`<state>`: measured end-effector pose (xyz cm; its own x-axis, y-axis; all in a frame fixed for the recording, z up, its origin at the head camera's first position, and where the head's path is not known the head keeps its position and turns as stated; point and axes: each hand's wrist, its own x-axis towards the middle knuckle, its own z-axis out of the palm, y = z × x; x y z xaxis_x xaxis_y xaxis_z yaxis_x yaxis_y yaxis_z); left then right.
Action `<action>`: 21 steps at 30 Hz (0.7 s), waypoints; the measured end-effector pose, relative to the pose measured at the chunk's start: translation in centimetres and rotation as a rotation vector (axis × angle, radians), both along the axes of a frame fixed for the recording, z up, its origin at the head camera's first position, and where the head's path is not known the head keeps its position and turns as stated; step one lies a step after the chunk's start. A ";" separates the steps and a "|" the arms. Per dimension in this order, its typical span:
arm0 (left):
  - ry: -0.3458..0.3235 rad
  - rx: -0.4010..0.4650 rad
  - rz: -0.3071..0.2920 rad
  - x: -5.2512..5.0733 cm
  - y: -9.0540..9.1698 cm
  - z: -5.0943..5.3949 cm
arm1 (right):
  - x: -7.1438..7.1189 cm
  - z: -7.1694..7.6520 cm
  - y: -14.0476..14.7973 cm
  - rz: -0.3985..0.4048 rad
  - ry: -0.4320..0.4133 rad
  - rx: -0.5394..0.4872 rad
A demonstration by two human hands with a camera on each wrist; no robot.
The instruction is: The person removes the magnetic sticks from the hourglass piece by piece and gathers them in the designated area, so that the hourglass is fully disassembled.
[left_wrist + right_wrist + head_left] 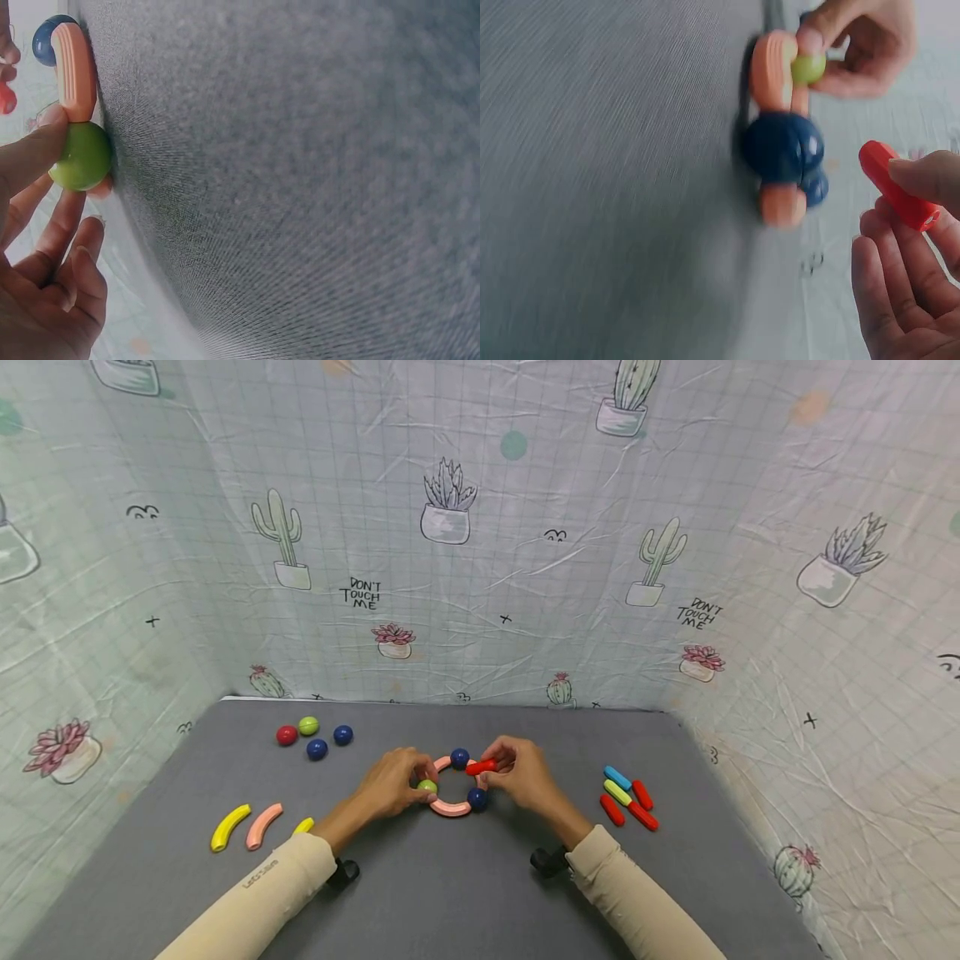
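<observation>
On the grey table, a ring of curved pink rods (450, 809) is joined by two dark blue balls (477, 799) and a green ball (427, 786). My left hand (397, 783) pinches the green ball between thumb and fingers at the ring's left side; the left wrist view shows this green ball (82, 157) against the end of a pink rod (75, 75). Between thumb and fingers, my right hand (527, 775) holds a short straight red rod (482, 767) over the ring's right side. In the right wrist view the red rod (898, 186) is apart from the blue ball (776, 146).
Loose balls, including a red ball (287, 735), lie at the back left. Curved yellow (230, 827) and pink rods (264, 826) are at the left, one partly hidden by my left arm. Several straight rods (617, 792) lie at the right. A printed curtain (480, 610) stands behind the table.
</observation>
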<state>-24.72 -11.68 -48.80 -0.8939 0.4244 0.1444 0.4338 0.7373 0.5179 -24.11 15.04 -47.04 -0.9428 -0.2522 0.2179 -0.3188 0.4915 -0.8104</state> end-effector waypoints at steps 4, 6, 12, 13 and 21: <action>0.002 0.001 -0.005 0.1 0.0 -0.1 | 0.1 -0.2 2.4 -0.047 0.016 0.010; 0.004 0.001 -0.007 0.1 0.0 -0.1 | 0.2 -0.3 3.7 -0.068 0.008 0.021; -0.014 0.011 0.008 0.0 -0.1 -0.1 | 0.4 -0.4 8.0 -0.139 -0.010 0.036; -0.017 0.011 0.010 0.0 0.0 0.0 | 0.4 -0.4 8.8 -0.151 -0.011 0.031; -0.012 0.008 0.010 0.0 0.0 0.1 | 0.2 -0.4 15.2 -0.244 -0.042 0.017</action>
<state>-24.74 -11.67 -48.74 -0.8998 0.4142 0.1373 0.4201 0.7373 0.5290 -23.95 30.27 -47.44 -0.9845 -0.0197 0.1746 -0.1551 0.5637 -0.8113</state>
